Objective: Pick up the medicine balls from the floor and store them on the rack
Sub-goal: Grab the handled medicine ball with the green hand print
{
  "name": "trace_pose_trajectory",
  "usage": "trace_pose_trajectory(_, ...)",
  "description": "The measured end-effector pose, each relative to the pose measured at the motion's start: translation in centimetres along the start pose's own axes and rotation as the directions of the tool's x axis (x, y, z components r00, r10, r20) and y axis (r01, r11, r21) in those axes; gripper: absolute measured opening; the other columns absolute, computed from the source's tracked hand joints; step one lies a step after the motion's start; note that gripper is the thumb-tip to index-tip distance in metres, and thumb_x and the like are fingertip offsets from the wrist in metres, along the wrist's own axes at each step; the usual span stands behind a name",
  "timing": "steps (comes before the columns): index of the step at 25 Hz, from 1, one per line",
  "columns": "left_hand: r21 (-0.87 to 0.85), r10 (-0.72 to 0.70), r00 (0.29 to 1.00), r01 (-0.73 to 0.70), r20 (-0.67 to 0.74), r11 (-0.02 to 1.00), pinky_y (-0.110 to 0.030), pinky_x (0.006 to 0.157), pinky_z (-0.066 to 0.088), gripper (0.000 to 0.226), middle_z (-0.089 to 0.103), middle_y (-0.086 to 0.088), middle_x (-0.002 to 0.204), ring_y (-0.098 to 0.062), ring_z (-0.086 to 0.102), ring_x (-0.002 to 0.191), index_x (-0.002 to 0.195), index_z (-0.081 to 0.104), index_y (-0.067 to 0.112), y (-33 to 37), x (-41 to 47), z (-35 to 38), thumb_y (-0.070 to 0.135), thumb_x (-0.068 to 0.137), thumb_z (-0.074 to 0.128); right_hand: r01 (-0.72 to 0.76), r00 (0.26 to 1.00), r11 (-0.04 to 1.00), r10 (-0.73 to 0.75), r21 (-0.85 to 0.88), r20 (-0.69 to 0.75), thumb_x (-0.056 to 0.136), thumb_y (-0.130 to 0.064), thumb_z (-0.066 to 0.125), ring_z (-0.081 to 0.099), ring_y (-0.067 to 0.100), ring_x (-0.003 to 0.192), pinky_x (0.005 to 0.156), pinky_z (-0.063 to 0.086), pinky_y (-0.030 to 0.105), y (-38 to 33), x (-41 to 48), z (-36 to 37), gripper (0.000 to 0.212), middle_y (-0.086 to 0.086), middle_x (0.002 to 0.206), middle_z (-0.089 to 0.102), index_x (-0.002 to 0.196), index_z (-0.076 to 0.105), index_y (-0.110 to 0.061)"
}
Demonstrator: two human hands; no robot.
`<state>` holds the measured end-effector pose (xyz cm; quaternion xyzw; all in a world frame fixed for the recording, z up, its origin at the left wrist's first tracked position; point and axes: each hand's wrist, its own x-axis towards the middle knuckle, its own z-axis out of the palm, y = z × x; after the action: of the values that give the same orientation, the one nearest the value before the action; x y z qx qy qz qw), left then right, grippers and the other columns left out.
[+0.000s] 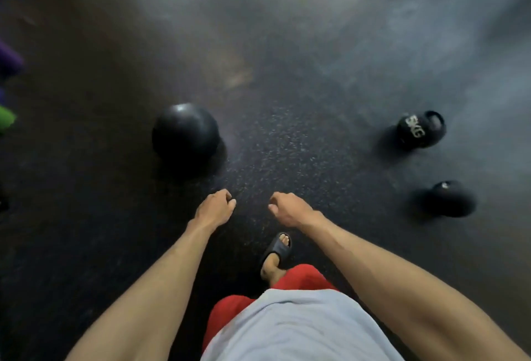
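A dark speckled rubber floor [301, 79] fills nearly the whole head view, flecked with pale grains near the middle and smeared by blur toward the top and right edges. At the bottom centre the person's pale grey shirt [298, 329] hangs over red shorts [227, 314], and both bare forearms reach forward from the lower corners. The largest loose object is a smooth black medicine ball [185, 133], resting on the floor left of centre with a small highlight on its top; it lies ahead of the left hand and apart from it, touching neither hand. Over on the right side sit two smaller black weights, well apart from the ball: the farther one is a kettlebell [421, 129] lying tilted, with white "5KG" lettering and its handle loop pointing away, and the nearer one is a rounded black weight [448, 199] too blurred to tell whether it is a ball or another kettlebell. The left hand [215, 208] hovers above the floor with fingers curled inward into a loose fist, gripping nothing. The right hand [288, 208] is likewise loosely clenched and empty, close beside the left with a gap of bare floor between them. Below the hands one foot in a black slide sandal [277, 248] stands on the floor, toes pointing forward. At the left edge blurred purple [8, 62] and green [6, 119] shapes poke into view, too indistinct to name.
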<state>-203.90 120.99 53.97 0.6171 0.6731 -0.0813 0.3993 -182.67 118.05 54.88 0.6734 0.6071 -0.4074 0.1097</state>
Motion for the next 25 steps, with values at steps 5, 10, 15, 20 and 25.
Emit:
trace_pose_trajectory(5, 0.178, 0.169, 0.978, -0.188, 0.118, 0.966, -0.036, 0.087, 0.050, 0.025, 0.067, -0.003, 0.115, -0.017, 0.062, 0.098, 0.118, 0.061, 0.021, 15.9, 8.0, 1.0, 0.037, 0.100, 0.053, -0.177, 0.982, 0.965, 0.187, 0.191, -0.035, 0.102, -0.036, 0.047, 0.063, 0.036, 0.114, 0.094, 0.050, 0.044, 10.3, 2.9, -8.0, 0.037, 0.016, 0.125, 0.067, 0.129, 0.059, -0.014)
trace_pose_trajectory(10, 0.311, 0.319, 0.905, -0.401, 0.282, 0.862, -0.039, 0.092, 0.052, 0.032, 0.067, -0.007, 0.120, -0.026, 0.064, 0.108, 0.123, 0.060, 0.016, 27.1, 15.7, 0.8, 0.036, 0.100, 0.050, -0.293, 0.943, 0.894, 0.329, 0.340, -0.053, 0.104, -0.036, 0.045, 0.062, 0.033, 0.115, 0.094, 0.050, 0.046, 16.3, 6.2, -15.1, 0.037, 0.013, 0.127, 0.065, 0.132, 0.057, -0.014)
trace_pose_trajectory(15, 0.404, 0.375, 0.817, -0.551, 0.438, 0.730, -0.038, 0.090, 0.050, 0.033, 0.067, -0.010, 0.121, -0.028, 0.063, 0.111, 0.125, 0.058, 0.013, 37.2, 25.4, 0.4, 0.034, 0.102, 0.049, -0.402, 0.885, 0.785, 0.466, 0.472, -0.020, 0.105, -0.036, 0.045, 0.061, 0.028, 0.116, 0.097, 0.051, 0.046, 21.4, 11.5, -22.1, 0.038, 0.008, 0.131, 0.063, 0.137, 0.054, -0.018)
trace_pose_trajectory(20, 0.431, 0.424, 0.690, -0.709, 0.587, 0.558, -0.039, 0.089, 0.051, 0.035, 0.067, -0.012, 0.121, -0.029, 0.065, 0.109, 0.127, 0.057, 0.011, 48.8, 33.5, -0.7, 0.034, 0.102, 0.048, -0.459, 0.801, 0.631, 0.598, 0.626, -0.016, 0.104, -0.037, 0.045, 0.059, 0.032, 0.119, 0.098, 0.049, 0.045, 26.2, 15.4, -30.3, 0.040, 0.013, 0.134, 0.059, 0.138, 0.054, -0.017)
trace_pose_trajectory(25, 0.436, 0.441, 0.586, -0.807, 0.680, 0.399, -0.038, 0.085, 0.052, 0.032, 0.069, -0.013, 0.116, -0.030, 0.066, 0.103, 0.122, 0.059, 0.011, 61.5, 40.1, -0.8, 0.033, 0.101, 0.049, -0.454, 0.710, 0.490, 0.703, 0.744, -0.030, 0.102, -0.036, 0.048, 0.059, 0.035, 0.121, 0.097, 0.048, 0.043, 32.6, 19.4, -37.5, 0.037, 0.015, 0.131, 0.063, 0.132, 0.058, -0.016)
